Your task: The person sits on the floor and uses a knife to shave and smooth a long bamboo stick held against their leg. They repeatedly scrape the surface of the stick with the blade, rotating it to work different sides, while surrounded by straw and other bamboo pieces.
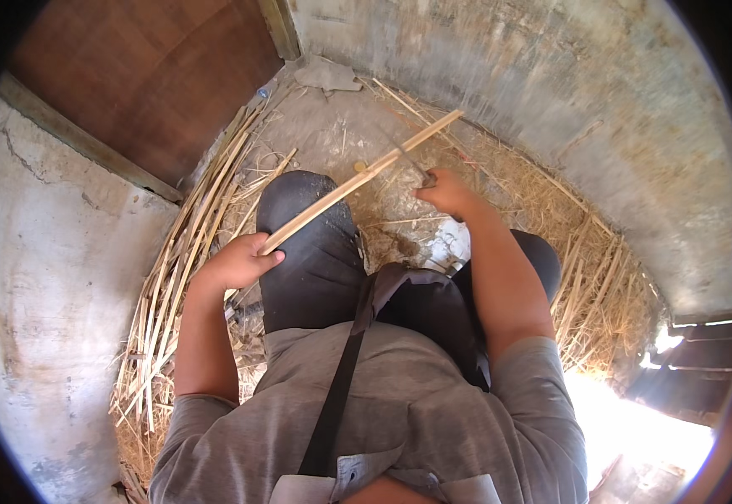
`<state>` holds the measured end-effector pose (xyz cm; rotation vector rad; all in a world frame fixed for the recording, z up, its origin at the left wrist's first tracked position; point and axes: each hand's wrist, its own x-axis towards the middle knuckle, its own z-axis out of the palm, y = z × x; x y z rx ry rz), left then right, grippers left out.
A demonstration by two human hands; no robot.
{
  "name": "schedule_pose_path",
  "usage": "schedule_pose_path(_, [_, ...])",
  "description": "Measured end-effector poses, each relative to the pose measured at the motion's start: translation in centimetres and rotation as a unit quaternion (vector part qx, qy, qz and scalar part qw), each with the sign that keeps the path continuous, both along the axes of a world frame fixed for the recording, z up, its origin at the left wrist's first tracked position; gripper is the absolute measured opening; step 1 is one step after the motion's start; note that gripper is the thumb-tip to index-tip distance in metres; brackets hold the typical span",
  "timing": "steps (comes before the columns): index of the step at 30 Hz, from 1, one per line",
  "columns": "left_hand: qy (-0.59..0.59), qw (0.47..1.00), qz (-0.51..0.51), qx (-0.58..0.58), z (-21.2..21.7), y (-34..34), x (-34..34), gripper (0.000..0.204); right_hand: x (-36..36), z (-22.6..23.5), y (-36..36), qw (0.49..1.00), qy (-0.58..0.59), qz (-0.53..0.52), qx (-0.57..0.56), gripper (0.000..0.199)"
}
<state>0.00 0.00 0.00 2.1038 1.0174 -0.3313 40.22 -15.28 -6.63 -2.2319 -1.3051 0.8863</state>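
Note:
My left hand (236, 262) grips the near end of a long pale bamboo strip (366, 176) that slants up to the right over my left knee. My right hand (448, 193) holds a knife (408, 160) by its handle. The dark blade lies against the strip about midway along it. I sit on the ground in dark trousers and a grey shirt, knees raised.
A bundle of split bamboo strips (190, 252) lies along the grey wall at my left. Thin shavings and straw (584, 277) cover the ground around my legs. A brown wooden door (148, 76) stands at the upper left, and a curved concrete wall (551, 76) stands ahead.

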Motion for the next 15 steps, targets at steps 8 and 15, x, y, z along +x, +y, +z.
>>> schedule_pose_path(8, [-0.012, 1.000, -0.008, 0.007, 0.7, 0.2, -0.3, 0.039, -5.8, 1.4, 0.6, 0.984, -0.071, 0.155, 0.057, 0.066])
schedule_pose_path(15, [-0.027, 0.999, 0.001, -0.033, 0.1, 0.6, -0.5, 0.036, -2.0, -1.2, 0.9, 0.994, -0.030, 0.064, 0.085, 0.068])
